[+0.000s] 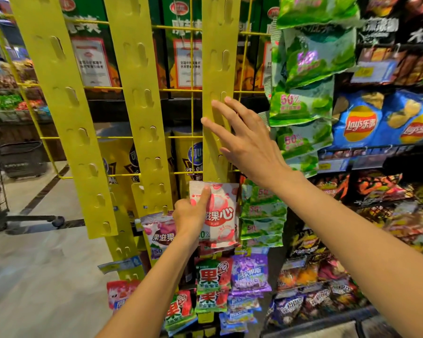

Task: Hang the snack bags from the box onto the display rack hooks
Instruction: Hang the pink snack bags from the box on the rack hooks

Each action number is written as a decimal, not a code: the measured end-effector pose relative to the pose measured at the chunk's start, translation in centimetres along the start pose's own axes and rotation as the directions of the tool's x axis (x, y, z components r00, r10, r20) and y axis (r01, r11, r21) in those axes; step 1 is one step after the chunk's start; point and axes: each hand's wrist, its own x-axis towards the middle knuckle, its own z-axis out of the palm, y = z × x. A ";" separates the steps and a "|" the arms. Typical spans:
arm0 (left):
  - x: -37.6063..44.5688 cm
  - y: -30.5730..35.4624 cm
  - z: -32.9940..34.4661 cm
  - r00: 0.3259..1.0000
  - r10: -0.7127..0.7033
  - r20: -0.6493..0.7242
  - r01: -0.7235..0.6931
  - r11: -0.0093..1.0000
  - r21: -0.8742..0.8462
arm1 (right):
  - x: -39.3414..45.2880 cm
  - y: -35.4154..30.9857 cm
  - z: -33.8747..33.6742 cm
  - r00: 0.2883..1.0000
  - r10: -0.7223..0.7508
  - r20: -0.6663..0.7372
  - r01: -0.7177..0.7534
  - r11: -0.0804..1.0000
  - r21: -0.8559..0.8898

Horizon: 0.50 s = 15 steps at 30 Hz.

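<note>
Risk first: pink-and-white snack bag (217, 213) is held only near its top corner, so it could twist or slip while its hang-hole is being lined up with a hook tab; the hole itself can't be made out, so a missed tab is likely; yellow hanging strip (217, 76) looks thin and floppy, and if the steadying hand lets go the strip may swing away or buckle under the push; bags already hanging below, the red-green one (211, 276) and the purple one (249, 274), could get knocked off if the new bag is dragged down over them.

Pose: left hand (191, 215) reaches up from below, fingers curled with the thumb pressed on the bag's front, gripping it just under the lower end of the strip; right hand (244, 140) comes in from the right, fingers straight and spread, laid flat on the strip above the bag, holding nothing; the box isn't in view.
</note>
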 end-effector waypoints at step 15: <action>-1.3 3.3 0.5 0.987 0.023 -0.157 -0.021 1.000 0.018 | 0.0 -0.2 0.0 1.000 0.009 -0.029 -0.009 1.000 -0.003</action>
